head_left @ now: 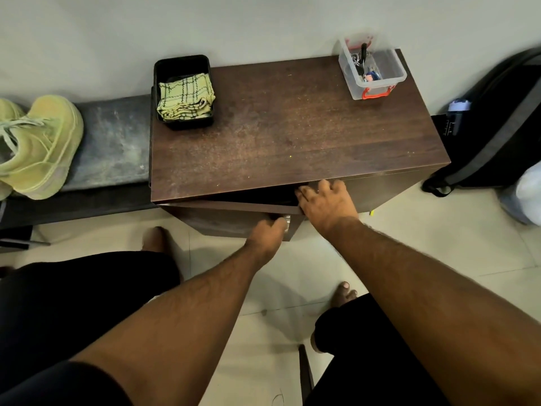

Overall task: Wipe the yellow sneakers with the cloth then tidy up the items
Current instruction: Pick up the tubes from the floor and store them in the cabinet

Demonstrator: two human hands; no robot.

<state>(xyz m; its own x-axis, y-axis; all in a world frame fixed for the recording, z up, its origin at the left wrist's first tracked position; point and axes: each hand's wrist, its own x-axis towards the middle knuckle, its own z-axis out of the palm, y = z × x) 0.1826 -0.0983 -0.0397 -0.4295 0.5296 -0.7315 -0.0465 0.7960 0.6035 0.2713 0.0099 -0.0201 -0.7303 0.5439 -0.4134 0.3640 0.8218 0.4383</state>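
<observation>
black tray sits on the far left corner of the dark wooden cabinet, and the cloth is folded up inside it, pale yellow-green with dark check lines. over on the far right corner there's a clear plastic box with orange clips, some keys and small bits in it. the yellow sneakers are left of the cabinet on a low dark bench, laces showing, kind of a washed-out lime colour. both arms reach forward to the cabinet's near face: left hand has its fingers curled round the small metal handle of the cabinet's front panel, which stands slightly ajar, and right hand is hooked over that panel's top edge, fingertips tucked into the dark gap.
</observation>
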